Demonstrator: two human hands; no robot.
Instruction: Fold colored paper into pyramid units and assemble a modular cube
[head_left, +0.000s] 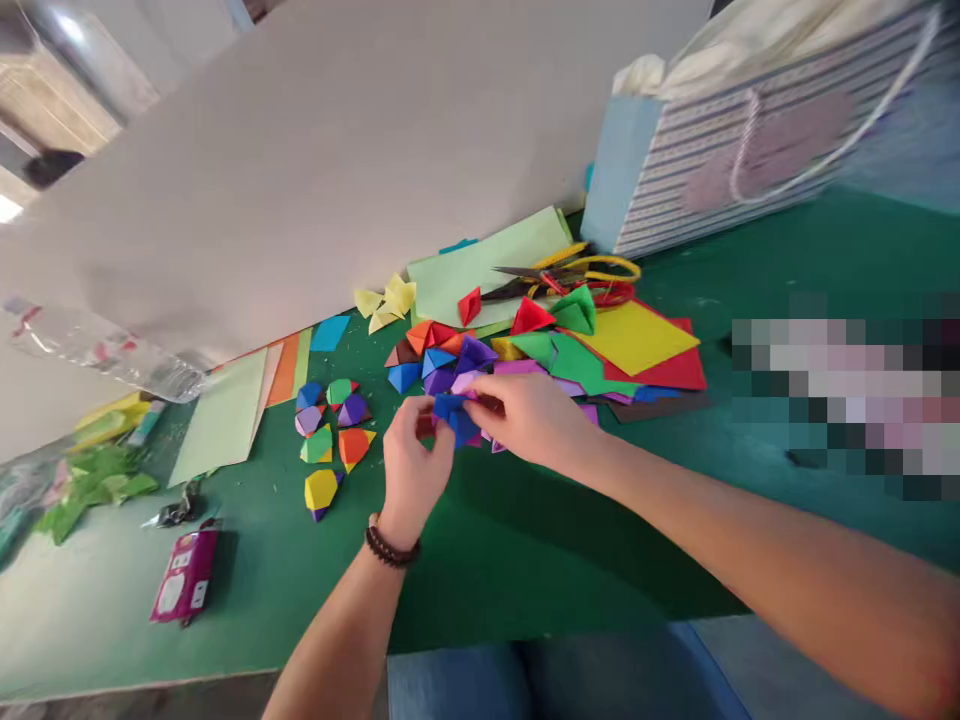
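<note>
A small piece of folded blue paper (pixel 459 420) is held up between my two hands over the green table. My left hand (pixel 418 460), with a dark bead bracelet at the wrist, pinches its left side. The fingertips of my right hand (pixel 525 415) are closed on its right edge. Just behind my hands lies a pile of folded paper pieces in purple, blue, orange and red, with a purple piece (pixel 475 353) near its middle. To the left stand several small multicoloured paper shapes, among them a yellow one (pixel 321 490) and an orange one (pixel 355 446).
Scissors (pixel 555 275) with yellow handles lie on pale green sheets (pixel 487 262) at the back. Yellow and red paper squares (pixel 637 338) are to the right. A striped paper bag (pixel 720 150) stands back right, a plastic bottle (pixel 112 350) leans left, and a magenta packet (pixel 185 573) lies front left.
</note>
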